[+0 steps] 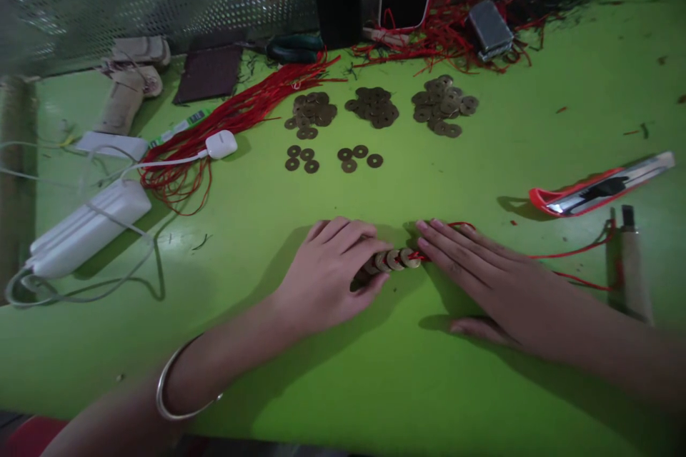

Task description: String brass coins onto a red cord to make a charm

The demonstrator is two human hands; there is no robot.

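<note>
Our left hand (326,268) curled over a strung row of coins (391,260) while our right hand (482,278) lay flat, released, on the table (375,385).

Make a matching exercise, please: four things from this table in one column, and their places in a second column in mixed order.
Things:
1. row of strung coins
2. utility knife
3. bundle of red cords
4. three coin piles

Places:
A. far side of the green table, in front of the mesh wall
B. right of the right hand
C. between the fingertips of the left hand and the right hand
D. left of the coin piles, under a white plug

Pairs: 1-C, 2-B, 3-D, 4-A
</note>
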